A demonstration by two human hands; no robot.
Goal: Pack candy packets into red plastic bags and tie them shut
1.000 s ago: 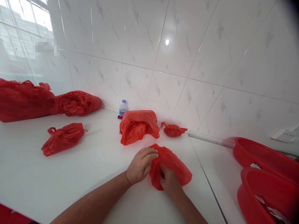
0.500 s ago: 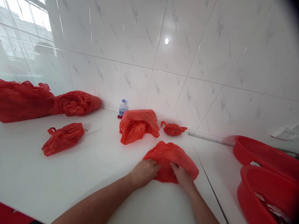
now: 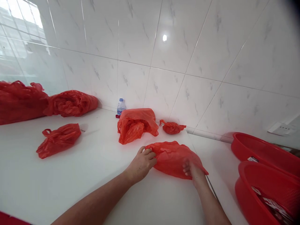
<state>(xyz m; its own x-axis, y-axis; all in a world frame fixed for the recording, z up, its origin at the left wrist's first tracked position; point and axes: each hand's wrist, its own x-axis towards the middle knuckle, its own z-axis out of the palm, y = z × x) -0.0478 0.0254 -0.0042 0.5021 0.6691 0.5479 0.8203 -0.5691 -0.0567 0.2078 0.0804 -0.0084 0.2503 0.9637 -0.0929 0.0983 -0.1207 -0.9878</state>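
Note:
A thin red plastic bag (image 3: 173,156) lies puffed out on the white tabletop in front of me. At its left corner my left hand (image 3: 143,163) has its fingers closed on the plastic. My right hand (image 3: 193,171) is at the bag's right end, its fingertips partly behind or inside the thin film. Those fingers are blurred, so their grip cannot be made out. Behind the bag stands a larger crumpled red bag (image 3: 138,123), its mouth facing me. Beside that one, against the wall, is a small knotted red bag (image 3: 173,127).
Left on the white table (image 3: 93,175) rests a red bag with a handle loop (image 3: 59,140). Bulky red bags (image 3: 72,103) line the back left. A plastic bottle (image 3: 121,107) stands by the tiled wall. Red plastic basins (image 3: 248,184) sit at right, near a wall socket (image 3: 282,128).
My left hand has moved up to the bag's left corner. My right hand has shifted right, and the bag is stretched wider and flatter between them.

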